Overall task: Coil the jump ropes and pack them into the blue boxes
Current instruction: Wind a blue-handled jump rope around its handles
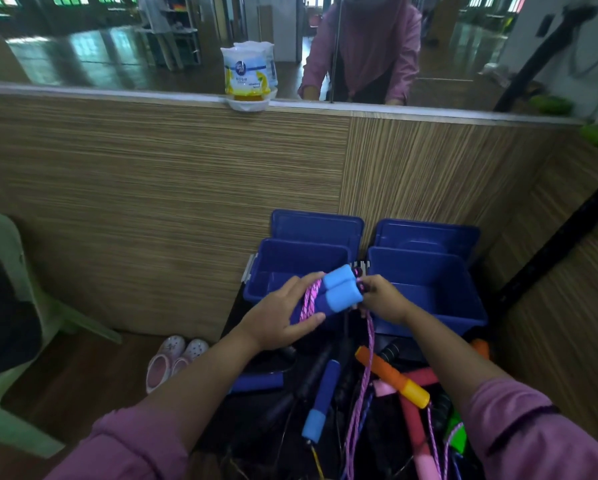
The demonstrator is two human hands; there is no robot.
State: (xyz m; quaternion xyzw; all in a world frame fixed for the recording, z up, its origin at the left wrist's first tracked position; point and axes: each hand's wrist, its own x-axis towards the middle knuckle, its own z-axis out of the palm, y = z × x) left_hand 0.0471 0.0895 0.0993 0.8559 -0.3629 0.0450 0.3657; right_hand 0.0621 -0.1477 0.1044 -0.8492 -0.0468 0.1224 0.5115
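Bottom of frame: pile of foam-handled jump ropes (391,386), orange, pink, blue, black. Centre: left hand (283,317) grips pair of purple-and-light-blue foam handles (332,292) wrapped with pink-purple braided cord (368,344); right hand (382,299) pinches cord at handle ends. Behind: two open blue plastic boxes (425,271), lids upright. Top centre: white packet with yellow print (247,76) on ledge, writing unreadable.

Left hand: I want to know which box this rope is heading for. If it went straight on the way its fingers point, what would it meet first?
The left hand points up-right, along the paired handles it grips. Beyond them probably the right hand, then the right blue box; depth is unclear.
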